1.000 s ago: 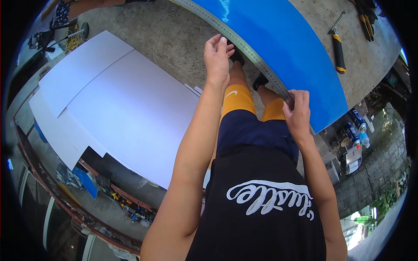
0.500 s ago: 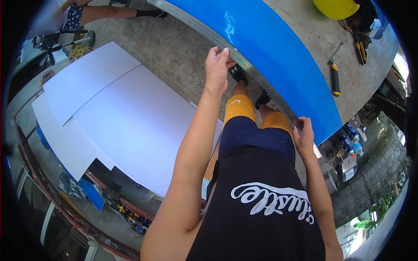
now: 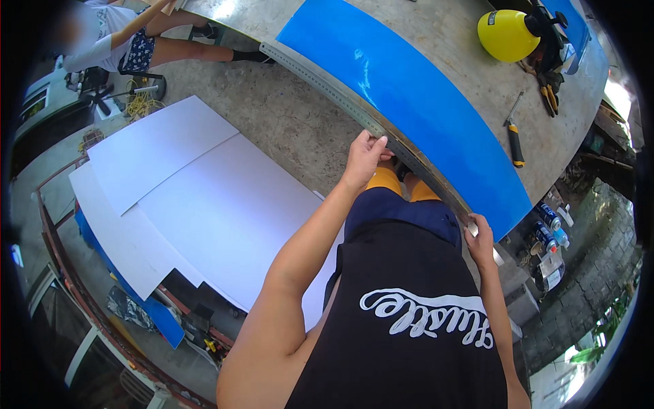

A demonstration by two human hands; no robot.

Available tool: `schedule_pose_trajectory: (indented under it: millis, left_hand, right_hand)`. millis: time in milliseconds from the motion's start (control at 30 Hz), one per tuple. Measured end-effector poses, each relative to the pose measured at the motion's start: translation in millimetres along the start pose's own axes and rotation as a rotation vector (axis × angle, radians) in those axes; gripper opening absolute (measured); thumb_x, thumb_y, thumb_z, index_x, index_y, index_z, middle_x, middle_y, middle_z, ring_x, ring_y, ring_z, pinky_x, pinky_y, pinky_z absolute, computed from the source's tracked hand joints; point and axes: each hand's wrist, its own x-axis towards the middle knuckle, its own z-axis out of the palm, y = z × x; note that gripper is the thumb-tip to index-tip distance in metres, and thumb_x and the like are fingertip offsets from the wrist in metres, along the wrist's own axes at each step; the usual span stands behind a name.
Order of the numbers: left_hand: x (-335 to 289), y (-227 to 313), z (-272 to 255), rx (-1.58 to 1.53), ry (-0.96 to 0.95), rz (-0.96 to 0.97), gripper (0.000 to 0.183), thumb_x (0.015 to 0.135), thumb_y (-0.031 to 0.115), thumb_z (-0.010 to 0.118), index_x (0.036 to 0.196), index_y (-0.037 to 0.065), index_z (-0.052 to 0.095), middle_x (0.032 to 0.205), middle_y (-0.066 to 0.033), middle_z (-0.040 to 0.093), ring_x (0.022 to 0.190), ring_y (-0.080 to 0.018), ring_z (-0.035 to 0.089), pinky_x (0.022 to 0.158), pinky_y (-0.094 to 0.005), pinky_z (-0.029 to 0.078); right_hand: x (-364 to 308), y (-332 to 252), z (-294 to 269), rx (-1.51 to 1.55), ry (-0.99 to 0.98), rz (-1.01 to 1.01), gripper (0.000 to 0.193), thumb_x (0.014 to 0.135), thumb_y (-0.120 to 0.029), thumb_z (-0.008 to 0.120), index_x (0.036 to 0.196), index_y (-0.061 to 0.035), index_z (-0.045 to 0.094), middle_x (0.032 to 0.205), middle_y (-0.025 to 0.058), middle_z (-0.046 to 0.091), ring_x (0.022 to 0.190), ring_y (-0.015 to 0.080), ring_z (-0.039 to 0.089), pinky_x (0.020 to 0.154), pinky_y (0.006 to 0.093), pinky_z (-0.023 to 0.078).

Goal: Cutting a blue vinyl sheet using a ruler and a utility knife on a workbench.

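A long metal ruler point(image 3: 317, 85) stretches diagonally in front of me, along the near edge of a blue sheet point(image 3: 422, 109). My left hand point(image 3: 366, 155) pinches it near the middle, thumb on top. At its near right end, my right hand point(image 3: 479, 237) has its fingers curled around it. The glossy sheet, curved in this wide view, lies on a grey worktable point(image 3: 449, 34). Between ruler and sheet, a strip of the table's edge shows near my hands. Whether the ruler touches that edge I cannot tell.
Large white sheets point(image 3: 225, 211) lie at left. On the table's right side are a tool with a black-and-yellow handle point(image 3: 516, 144), pliers point(image 3: 549, 99) and a yellow sprayer bottle point(image 3: 504, 37). Spray cans point(image 3: 547, 225) stand beyond the right end. Another person point(image 3: 133, 51) is at the upper left.
My hands and the ruler have come lower in the view, closer to my body. More of the table, the blue sheet's far end and the other person now show.
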Motion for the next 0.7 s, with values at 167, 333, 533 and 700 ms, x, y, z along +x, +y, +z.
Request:
schedule_pose_trajectory:
  millis: [167,333,533,700]
  left_hand:
    - [-10,9,3,0.034,0.004,0.026,0.018,0.105,0.018,0.058,0.116,0.003,0.058,0.105,-0.0071,0.068,0.088,-0.0155,0.068,0.079,-0.029,0.057]
    - [-19,28,28,0.043,-0.018,0.054,0.022,0.105,0.017,0.057,0.121,0.002,0.058,0.105,-0.0076,0.069,0.086,-0.0148,0.068,0.077,-0.0281,0.056]
    - [-8,55,50,0.069,-0.114,0.09,0.023,0.105,0.014,0.056,0.124,0.0,0.057,0.102,-0.008,0.071,0.082,-0.0138,0.069,0.075,-0.0278,0.057]
    - [18,82,50,0.105,-0.305,0.087,0.022,0.104,0.013,0.057,0.123,0.002,0.056,0.1,-0.0084,0.072,0.082,-0.014,0.069,0.074,-0.0284,0.057]
  right_hand:
    - [9,-13,-11,0.241,-0.06,-0.039,0.037,0.083,-0.003,0.073,0.119,-0.0027,0.063,0.108,0.0145,0.068,0.1,0.0309,0.067,0.086,0.0381,0.052]
    - [42,-30,-8,0.43,-0.111,-0.028,0.036,0.085,0.0,0.068,0.121,-0.0018,0.063,0.093,0.0084,0.068,0.087,0.0168,0.064,0.081,0.0306,0.051]
    - [44,-50,-1,0.577,-0.109,-0.062,0.034,0.09,-0.001,0.065,0.123,0.0,0.06,0.096,0.0066,0.067,0.09,0.0148,0.063,0.083,0.0299,0.05]
    - [43,-85,11,0.722,-0.072,0.097,0.026,0.094,-0.001,0.063,0.119,0.0005,0.059,0.096,0.0016,0.064,0.09,0.0101,0.061,0.083,0.0273,0.049]
